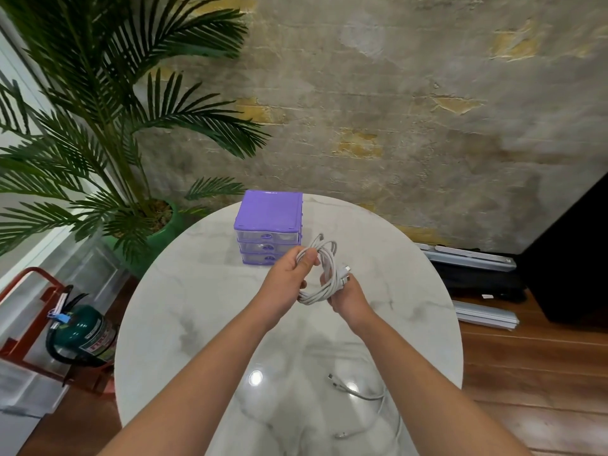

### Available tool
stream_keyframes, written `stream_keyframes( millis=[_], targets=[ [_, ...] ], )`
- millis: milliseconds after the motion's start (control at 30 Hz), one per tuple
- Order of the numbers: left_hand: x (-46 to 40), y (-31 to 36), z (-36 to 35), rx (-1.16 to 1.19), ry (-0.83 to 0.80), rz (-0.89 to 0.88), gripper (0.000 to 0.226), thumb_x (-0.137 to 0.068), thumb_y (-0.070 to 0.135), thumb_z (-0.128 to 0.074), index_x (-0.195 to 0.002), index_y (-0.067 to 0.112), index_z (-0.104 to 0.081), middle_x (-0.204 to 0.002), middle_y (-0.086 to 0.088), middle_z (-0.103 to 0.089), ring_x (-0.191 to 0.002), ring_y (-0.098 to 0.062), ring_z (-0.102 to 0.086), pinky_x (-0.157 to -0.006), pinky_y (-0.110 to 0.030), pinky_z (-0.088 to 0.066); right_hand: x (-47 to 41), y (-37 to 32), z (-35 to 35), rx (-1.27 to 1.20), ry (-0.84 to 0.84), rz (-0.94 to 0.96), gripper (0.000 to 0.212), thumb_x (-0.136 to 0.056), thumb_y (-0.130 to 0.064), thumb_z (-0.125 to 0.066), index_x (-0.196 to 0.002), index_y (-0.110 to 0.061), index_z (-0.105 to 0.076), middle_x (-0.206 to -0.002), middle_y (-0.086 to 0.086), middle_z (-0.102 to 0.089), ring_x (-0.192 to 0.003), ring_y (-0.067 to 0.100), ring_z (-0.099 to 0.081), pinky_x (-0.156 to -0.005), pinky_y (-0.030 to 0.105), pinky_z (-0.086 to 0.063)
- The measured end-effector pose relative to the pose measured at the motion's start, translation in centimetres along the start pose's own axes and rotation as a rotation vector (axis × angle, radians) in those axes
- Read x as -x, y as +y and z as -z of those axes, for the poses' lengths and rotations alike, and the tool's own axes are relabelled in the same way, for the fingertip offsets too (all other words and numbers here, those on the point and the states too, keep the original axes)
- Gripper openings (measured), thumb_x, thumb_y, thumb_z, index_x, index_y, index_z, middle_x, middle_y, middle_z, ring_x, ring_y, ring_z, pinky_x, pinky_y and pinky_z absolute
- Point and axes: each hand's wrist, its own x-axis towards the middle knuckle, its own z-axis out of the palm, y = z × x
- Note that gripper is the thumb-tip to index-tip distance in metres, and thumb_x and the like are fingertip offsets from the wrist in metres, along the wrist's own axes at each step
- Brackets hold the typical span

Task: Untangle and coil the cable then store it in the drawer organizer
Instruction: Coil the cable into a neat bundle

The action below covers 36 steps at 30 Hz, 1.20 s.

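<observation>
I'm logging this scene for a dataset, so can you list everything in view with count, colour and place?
white coiled cable: 1, white, held above the table centre in both hands
purple plastic drawer organizer: 1, purple with three clear drawers, all shut, far side of table
second loose white cable: 1, white, near edge of table
round white marble table: 1, white with grey veins, centre
palm plant in green pot: 1, green, on the floor left
green fire extinguisher: 1, in a red stand, lower left
left hand: 1, grips the coil's left side
right hand: 1, holds the coil's right side by the plugs
</observation>
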Motion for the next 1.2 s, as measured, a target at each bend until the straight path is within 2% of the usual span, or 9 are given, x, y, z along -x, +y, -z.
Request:
stream_keyframes(
  millis=[67,167,300,500,633,867,1067,1133,1200],
  targets=[
    [-0.3,0.0,-0.2,-0.063,0.063,-0.005,0.026,-0.102,0.033,-0.042,-0.092,0.017,-0.058,-0.089,0.005,-0.061,-0.067,-0.004,-0.05,-0.063,-0.015,-0.042,0.1,0.5,-0.6,0.039,-0.06,0.03,0.029,-0.092,-0.014,-0.046,-0.066,-0.026,-0.042,-0.05,-0.012,-0.043,-0.044,0.004,-0.033,-0.042,0.015,-0.029],
    [-0.9,-0.2,0.1,-0.179,0.122,-0.017,0.03,-0.102,0.033,-0.042,-0.099,0.008,-0.058,-0.097,-0.008,-0.065,-0.075,-0.008,-0.053,-0.067,-0.023,-0.042,0.1,1.2,-1.4,0.078,-0.128,-0.011,0.036,-0.096,-0.011,-0.038,-0.061,-0.019,-0.04,-0.046,-0.002,-0.035,-0.042,0.012,-0.024,-0.043,0.022,-0.019],
    [-0.8,-0.6,0.7,-0.118,0.117,0.088,0.03,-0.102,0.04,-0.039,-0.102,0.016,-0.058,-0.094,0.007,-0.071,-0.089,-0.008,-0.066,-0.064,-0.023,-0.046,0.0,1.9,-1.8,0.033,-0.172,-0.087,0.037,-0.097,-0.022,-0.041,-0.061,-0.017,-0.046,-0.051,0.002,-0.038,-0.043,0.013,-0.026,-0.042,0.022,-0.017],
    [-0.3,0.2,1.0,-0.121,0.02,0.119,0.031,-0.103,0.042,-0.035,-0.089,0.023,-0.056,-0.077,0.017,-0.062,-0.064,0.012,-0.057,-0.06,-0.021,-0.04,0.5,2.0,-1.8,0.014,-0.262,-0.104,0.038,-0.096,-0.02,-0.033,-0.058,-0.018,-0.036,-0.042,-0.003,-0.034,-0.04,0.012,-0.02,-0.044,0.022,-0.013],
    [-0.2,0.2,1.3,-0.244,-0.034,0.086,0.03,-0.102,0.042,-0.036,-0.091,0.022,-0.055,-0.082,0.014,-0.062,-0.079,-0.003,-0.058,-0.061,-0.023,-0.042,0.4,2.1,-2.3,0.046,-0.264,-0.147,0.033,-0.094,-0.02,-0.037,-0.061,-0.02,-0.032,-0.041,-0.008,-0.034,-0.037,0.007,-0.024,-0.042,0.021,-0.015],
    [-0.4,-0.1,1.2,-0.266,-0.145,0.098,0.031,-0.102,0.043,-0.037,-0.093,0.018,-0.055,-0.085,0.007,-0.071,-0.056,0.003,-0.054,-0.056,-0.015,-0.042,0.0,2.7,-2.4,0.103,-0.3,-0.136,0.017,-0.087,-0.022,-0.039,-0.07,-0.021,-0.039,-0.05,-0.005,-0.037,-0.044,0.011,-0.029,-0.043,0.022,-0.024],
    [-1.3,-0.9,1.3,-0.182,0.017,0.109,0.034,-0.101,0.042,-0.04,-0.104,0.014,-0.059,-0.093,0.002,-0.068,-0.065,-0.009,-0.054,-0.061,-0.022,-0.045,-0.9,2.4,-2.0,-0.031,-0.026,-0.138,0.027,-0.096,-0.002,-0.041,-0.078,-0.011,-0.059,-0.074,0.008,-0.062,-0.067,0.015,-0.062,-0.064,0.023,-0.048],
    [-1.6,-1.0,1.7,-0.202,0.074,0.096,0.034,-0.102,0.04,-0.038,-0.104,0.013,-0.058,-0.089,0.004,-0.065,-0.065,-0.009,-0.051,-0.055,-0.018,-0.043,-0.8,1.7,-1.5,-0.032,0.201,-0.087,0.019,-0.093,-0.004,-0.045,-0.09,-0.015,-0.059,-0.099,0.008,-0.065,-0.09,0.017,-0.061,-0.08,0.026,-0.047],
    [-1.8,-1.2,2.0,-0.224,0.105,0.093,0.031,-0.103,0.038,-0.036,-0.106,0.015,-0.057,-0.09,0.006,-0.066,-0.068,-0.006,-0.052,-0.052,-0.017,-0.041,0.1,0.1,-0.8,-0.117,0.392,0.053,0.019,-0.088,-0.004,-0.049,-0.088,-0.021,-0.058,-0.105,0.005,-0.059,-0.087,0.013,-0.054,-0.075,0.021,-0.041]
  ],
)
